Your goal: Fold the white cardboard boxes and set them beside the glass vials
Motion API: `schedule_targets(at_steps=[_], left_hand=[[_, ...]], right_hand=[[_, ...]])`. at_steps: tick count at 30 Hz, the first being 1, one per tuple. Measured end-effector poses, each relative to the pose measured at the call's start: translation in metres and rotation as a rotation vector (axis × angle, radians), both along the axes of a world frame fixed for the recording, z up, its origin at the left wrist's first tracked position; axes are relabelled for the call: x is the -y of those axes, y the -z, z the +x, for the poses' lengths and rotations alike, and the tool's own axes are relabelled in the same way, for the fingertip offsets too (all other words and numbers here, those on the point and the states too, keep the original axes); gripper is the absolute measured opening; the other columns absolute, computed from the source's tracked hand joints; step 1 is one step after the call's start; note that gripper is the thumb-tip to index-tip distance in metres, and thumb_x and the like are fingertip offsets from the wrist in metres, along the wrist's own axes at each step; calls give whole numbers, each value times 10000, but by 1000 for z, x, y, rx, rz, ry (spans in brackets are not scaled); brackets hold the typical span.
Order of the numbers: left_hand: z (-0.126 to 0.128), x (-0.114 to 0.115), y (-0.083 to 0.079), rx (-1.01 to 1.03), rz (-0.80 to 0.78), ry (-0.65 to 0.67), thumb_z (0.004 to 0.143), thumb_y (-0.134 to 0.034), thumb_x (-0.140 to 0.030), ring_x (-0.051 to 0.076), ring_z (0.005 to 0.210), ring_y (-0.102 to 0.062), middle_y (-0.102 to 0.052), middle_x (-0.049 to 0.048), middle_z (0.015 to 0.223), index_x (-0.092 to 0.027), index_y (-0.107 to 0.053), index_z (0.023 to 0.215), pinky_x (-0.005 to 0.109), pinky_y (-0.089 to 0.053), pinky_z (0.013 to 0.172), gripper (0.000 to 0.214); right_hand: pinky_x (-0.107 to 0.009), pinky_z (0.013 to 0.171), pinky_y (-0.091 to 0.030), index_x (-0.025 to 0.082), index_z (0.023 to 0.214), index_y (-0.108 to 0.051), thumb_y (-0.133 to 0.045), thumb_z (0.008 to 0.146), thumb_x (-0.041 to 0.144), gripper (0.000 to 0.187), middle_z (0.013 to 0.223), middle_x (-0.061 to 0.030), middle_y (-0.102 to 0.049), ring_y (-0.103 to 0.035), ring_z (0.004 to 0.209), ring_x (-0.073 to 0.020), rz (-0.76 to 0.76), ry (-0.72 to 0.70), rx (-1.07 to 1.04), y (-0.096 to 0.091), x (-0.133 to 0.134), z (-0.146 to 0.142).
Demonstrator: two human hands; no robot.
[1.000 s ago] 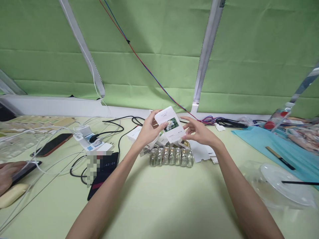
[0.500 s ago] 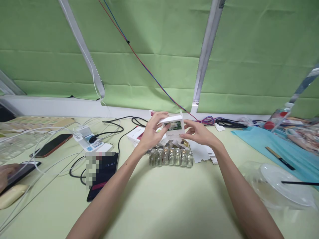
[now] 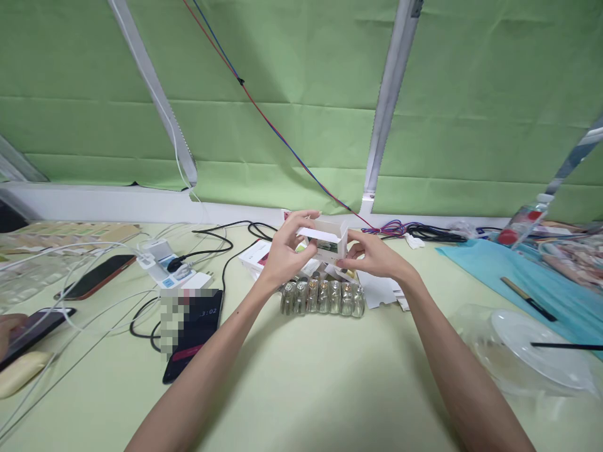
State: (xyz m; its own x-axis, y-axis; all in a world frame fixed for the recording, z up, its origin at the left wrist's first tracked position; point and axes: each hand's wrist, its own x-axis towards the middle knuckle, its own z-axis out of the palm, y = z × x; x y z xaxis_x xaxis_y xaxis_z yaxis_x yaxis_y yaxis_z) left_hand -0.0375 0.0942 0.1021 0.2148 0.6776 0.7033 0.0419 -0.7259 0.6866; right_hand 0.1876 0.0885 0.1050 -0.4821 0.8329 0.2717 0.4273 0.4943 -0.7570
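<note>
Between my two hands is a small white cardboard box point(image 3: 331, 252) with a dark green picture on its front; its top is open and a flap leans toward me. My left hand point(image 3: 289, 251) grips the box's left side, thumb on the front. On the right end, my right hand point(image 3: 370, 252) pinches the lower corner. Just below, a row of several small glass bottles point(image 3: 324, 298) stands on the table. White card pieces point(image 3: 378, 290) lie to the right of the bottles, and a white and pink box point(image 3: 254, 256) sits behind my left hand.
At left are a phone point(image 3: 200, 329), a power strip point(image 3: 172, 267) with cables, and another person's hand point(image 3: 10, 329) on a phone. To the right lie a clear plastic container point(image 3: 532, 351), a blue cloth point(image 3: 494, 270) with a cutter knife point(image 3: 528, 299), and a bottle point(image 3: 525, 221).
The white box has tipped so that its open top now faces me, with the flap folded forward over the picture. Both hands keep nearly the same place.
</note>
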Motion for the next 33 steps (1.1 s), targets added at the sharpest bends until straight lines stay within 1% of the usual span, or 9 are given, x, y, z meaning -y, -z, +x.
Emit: schedule_targets(at_steps=[4,6,12,15,18,21,25,27,33], left_hand=[[0,-1,-1,46,3,9,772,-651,-153,266,1256,-600,-626,99,1277,-208,-588,869,416,-543,979,128],[0,-1,-2,59,2,6,769,-664,-164,271,1252,-606,-638,96,1269,-208,-578,843,426,-543,982,121],[0,1,-7,106,30,51,770,-708,-162,273,1220,-639,-680,83,1222,-206,-597,795,457,-506,1036,121],[0,3,-11,143,1,85,779,-731,-183,274,1206,-652,-695,77,1198,-206,-604,782,453,-520,1011,128],[-1,1,-11,170,-46,90,771,-772,-249,285,1208,-655,-705,71,1186,-210,-593,772,459,-529,997,183],[-4,-4,-8,184,-77,94,775,-789,-294,290,1255,-629,-708,81,1224,-215,-595,796,451,-523,1002,210],[-5,-8,-4,179,-113,68,814,-771,-345,291,1273,-616,-701,101,1264,-211,-624,818,413,-545,939,199],[-4,-9,-3,184,-138,50,815,-774,-361,291,1266,-620,-701,102,1260,-210,-637,819,411,-546,936,205],[0,-10,-2,202,-170,17,790,-799,-370,261,1162,-664,-709,85,1231,-218,-706,886,413,-524,971,202]], right_hand=[[-301,688,-559,217,1271,-639,-743,789,276,497,1059,-41,-726,-678,694,-155,8,-28,-18,-1,2,-2],[-295,676,-552,217,1249,-647,-758,776,290,492,1081,-42,-721,-647,662,-135,8,-29,-25,-2,3,-4],[-303,668,-556,236,1297,-627,-803,737,306,591,1205,-57,-683,-601,656,-121,16,-35,-58,-6,8,-10],[-312,666,-559,252,1345,-598,-830,714,308,674,1221,-56,-674,-591,634,-114,-4,-36,-65,-7,10,-12],[-308,651,-563,293,1429,-527,-856,697,339,804,1305,-62,-641,-599,643,-116,-51,-76,-109,-7,12,-14],[-293,636,-567,319,1510,-417,-872,684,348,943,1344,-67,-625,-641,721,-146,-110,-131,-189,-6,14,-20],[-317,791,-584,286,1526,-392,-880,681,312,977,1347,-81,-616,-663,993,-219,-97,-162,-286,-2,14,-29],[-335,839,-578,278,1528,-387,-874,693,307,967,1347,-87,-609,-651,1039,-229,-84,-153,-300,-1,14,-32],[-358,879,-584,301,1559,-285,-864,718,323,1021,1449,-103,-535,-634,1122,-243,-81,-150,-357,2,12,-33]])
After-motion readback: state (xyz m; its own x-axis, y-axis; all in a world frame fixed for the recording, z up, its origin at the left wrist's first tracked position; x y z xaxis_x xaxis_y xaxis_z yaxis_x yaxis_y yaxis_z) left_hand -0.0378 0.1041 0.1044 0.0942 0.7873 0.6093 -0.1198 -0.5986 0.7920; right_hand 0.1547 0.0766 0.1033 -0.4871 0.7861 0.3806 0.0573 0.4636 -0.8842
